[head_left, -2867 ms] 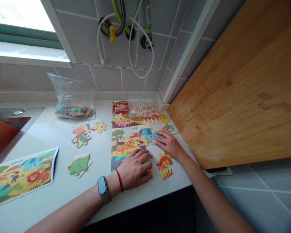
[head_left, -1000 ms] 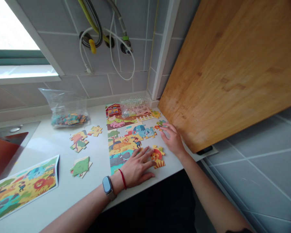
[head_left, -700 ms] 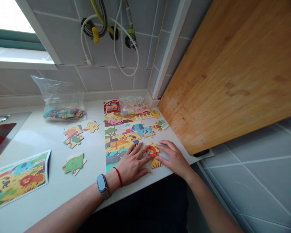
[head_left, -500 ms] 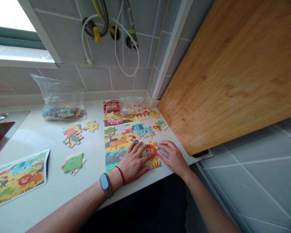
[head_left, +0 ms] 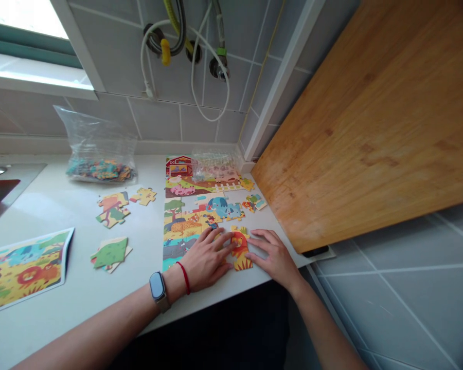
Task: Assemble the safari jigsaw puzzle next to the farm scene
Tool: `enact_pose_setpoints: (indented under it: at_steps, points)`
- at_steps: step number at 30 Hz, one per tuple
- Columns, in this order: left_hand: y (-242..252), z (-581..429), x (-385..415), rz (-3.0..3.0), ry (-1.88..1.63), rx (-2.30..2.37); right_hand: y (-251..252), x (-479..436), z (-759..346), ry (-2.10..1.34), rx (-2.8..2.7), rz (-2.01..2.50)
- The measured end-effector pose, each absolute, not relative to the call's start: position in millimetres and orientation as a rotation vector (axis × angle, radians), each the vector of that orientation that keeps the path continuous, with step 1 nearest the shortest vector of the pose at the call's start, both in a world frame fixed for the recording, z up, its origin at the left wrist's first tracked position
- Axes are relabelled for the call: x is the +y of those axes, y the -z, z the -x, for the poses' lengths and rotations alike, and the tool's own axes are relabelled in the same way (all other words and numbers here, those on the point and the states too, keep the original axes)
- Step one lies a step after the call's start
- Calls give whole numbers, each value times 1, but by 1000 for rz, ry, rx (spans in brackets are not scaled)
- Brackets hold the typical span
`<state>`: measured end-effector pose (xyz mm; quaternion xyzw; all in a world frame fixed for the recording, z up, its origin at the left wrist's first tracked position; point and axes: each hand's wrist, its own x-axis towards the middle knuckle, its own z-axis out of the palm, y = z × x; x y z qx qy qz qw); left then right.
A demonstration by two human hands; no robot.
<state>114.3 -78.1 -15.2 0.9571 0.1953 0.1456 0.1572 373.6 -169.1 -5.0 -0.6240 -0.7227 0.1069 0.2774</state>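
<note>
We have a children's jigsaw puzzle (head_left: 193, 218) partly built on the white counter (head_left: 65, 221), lying flat in the corner beside a wooden board (head_left: 370, 128). Its long axis runs from the tiled wall toward our body, and its picture reads upright to us, with the top edge at the wall end. A farm scene with a red barn (head_left: 178, 166) fills the far end, and a savanna scene with a leopard and blue elephants (head_left: 224, 207) fills the middle and near end.

Much of the left side looks joined. The right side is less finished, with bare counter showing through a gap beside the elephants and a few loose pieces (head_left: 254, 202) just to the right. Three small heaps of pieces (head_left: 113, 209) lie to the left, and a clear bag of many more pieces (head_left: 98, 154) stands near the wall. A printed picture sheet (head_left: 25, 270) with a lion lies at the lower left.

Our left hand (head_left: 206, 259) rests open on the near edge of the puzzle, fingers spread. Our right hand (head_left: 272, 252) lies open just to the right. Between them sit the lion pieces (head_left: 239, 249). Neither hand is clenched or lifting anything, though we cannot tell whether the fingertips are pressing those pieces.
</note>
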Motion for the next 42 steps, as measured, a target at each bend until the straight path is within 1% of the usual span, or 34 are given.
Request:
enact_pose_setpoints:
  at_steps: [8,17,24,29,34,42]
  points:
    - [16,-114,-78,-2711,-440,549,7,-146,-378,-308,-1921,1624]
    - [17,-117,-77,-2736,-387,578,6,-134,-380,-330,-1841,1697]
    - [19,-130,-84,-2727,-481,708,10,-81,-397,-117,-1864,2012]
    - [15,-129,-86,-2783,-496,695,26,-58,-412,56,-1950,2026]
    - [10,-126,-88,-2805,-482,734,36,-37,-427,-13,-1906,2007]
    - [9,-123,-87,-2786,-452,760,29,-28,-431,-143,-1897,1995]
